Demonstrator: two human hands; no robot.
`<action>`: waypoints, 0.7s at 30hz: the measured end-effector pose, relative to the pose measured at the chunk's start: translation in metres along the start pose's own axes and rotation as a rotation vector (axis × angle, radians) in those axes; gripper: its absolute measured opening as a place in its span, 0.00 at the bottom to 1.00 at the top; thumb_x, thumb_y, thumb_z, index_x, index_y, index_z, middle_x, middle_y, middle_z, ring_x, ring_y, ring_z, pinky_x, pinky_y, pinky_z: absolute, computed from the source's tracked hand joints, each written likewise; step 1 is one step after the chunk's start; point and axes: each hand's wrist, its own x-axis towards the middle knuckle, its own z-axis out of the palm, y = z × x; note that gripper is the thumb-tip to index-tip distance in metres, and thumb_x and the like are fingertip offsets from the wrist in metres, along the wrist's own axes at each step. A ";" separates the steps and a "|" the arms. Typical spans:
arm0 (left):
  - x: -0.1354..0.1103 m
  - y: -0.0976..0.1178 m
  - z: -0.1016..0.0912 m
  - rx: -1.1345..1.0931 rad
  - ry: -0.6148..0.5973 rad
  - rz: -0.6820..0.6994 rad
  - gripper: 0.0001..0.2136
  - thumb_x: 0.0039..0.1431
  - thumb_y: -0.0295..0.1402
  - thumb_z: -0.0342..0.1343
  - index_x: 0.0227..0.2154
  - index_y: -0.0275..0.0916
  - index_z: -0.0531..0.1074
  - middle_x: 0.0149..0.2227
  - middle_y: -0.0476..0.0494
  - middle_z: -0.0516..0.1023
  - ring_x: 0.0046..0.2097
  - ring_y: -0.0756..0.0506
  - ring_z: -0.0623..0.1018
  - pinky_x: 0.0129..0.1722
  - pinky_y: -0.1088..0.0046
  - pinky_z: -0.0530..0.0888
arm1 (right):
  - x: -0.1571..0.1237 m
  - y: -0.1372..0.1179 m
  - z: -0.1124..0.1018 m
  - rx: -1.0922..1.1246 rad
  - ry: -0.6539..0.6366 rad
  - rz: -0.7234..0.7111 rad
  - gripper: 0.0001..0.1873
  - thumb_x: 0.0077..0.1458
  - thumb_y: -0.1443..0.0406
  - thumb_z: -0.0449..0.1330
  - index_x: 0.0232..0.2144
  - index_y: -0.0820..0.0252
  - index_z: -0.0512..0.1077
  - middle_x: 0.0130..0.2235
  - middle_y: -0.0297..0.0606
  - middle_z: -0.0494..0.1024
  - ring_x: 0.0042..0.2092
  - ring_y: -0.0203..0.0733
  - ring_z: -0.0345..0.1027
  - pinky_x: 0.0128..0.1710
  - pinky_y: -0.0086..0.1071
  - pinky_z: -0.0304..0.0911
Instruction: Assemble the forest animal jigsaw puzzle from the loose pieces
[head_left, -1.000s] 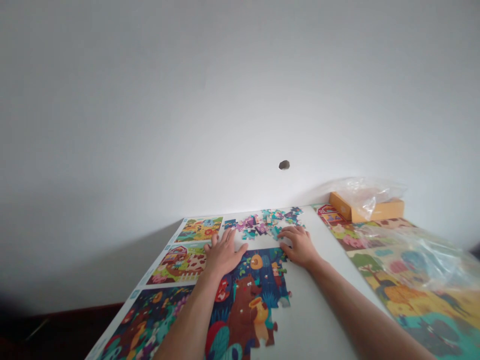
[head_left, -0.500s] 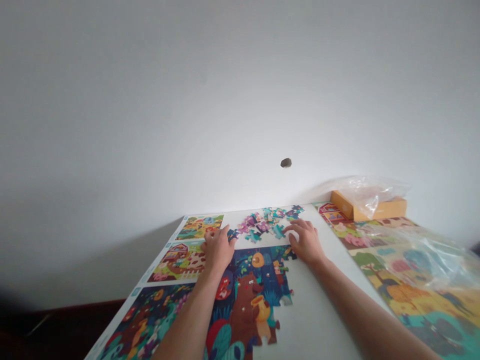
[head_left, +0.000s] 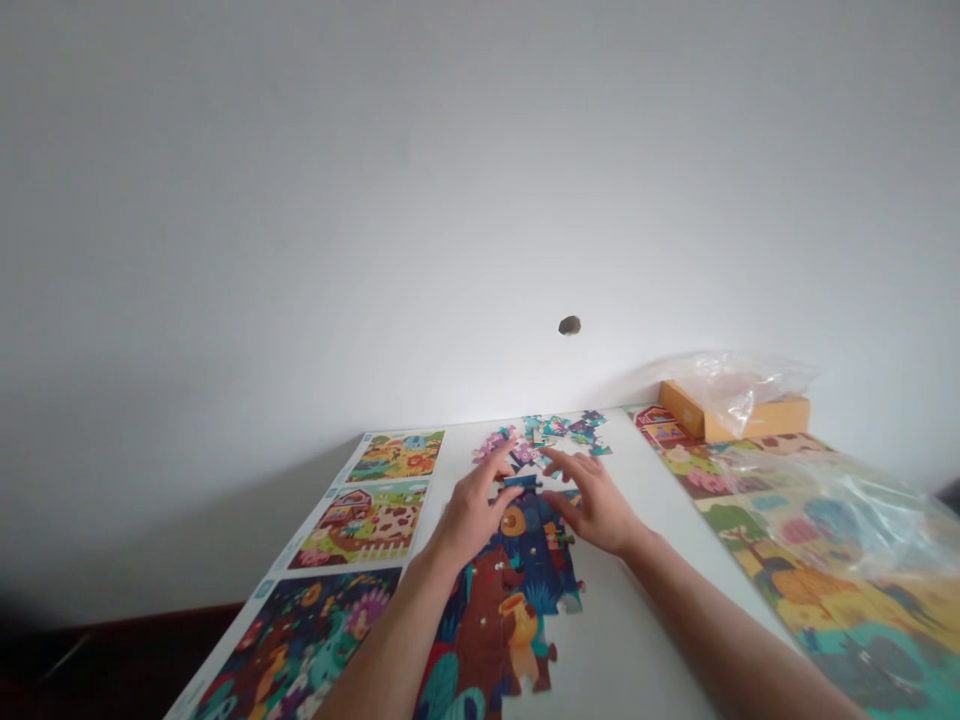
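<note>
Over the unfinished bear jigsaw (head_left: 484, 600), the left hand (head_left: 471, 515) is pinching a dark blue puzzle piece (head_left: 521, 482) in a narrow grip, while the right hand (head_left: 596, 508) is hovering just beside it, its grip wide; being light, stiff card, the piece is calling for a hold by its edges.
</note>
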 end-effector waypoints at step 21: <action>-0.003 0.000 -0.005 0.119 -0.561 0.073 0.34 0.43 0.54 0.65 0.54 0.47 0.70 0.59 0.43 0.68 0.59 0.35 0.64 0.58 0.56 0.61 | 0.002 0.023 -0.014 0.100 0.116 0.357 0.14 0.53 0.67 0.51 0.37 0.58 0.75 0.29 0.35 0.77 0.33 0.40 0.69 0.35 0.30 0.60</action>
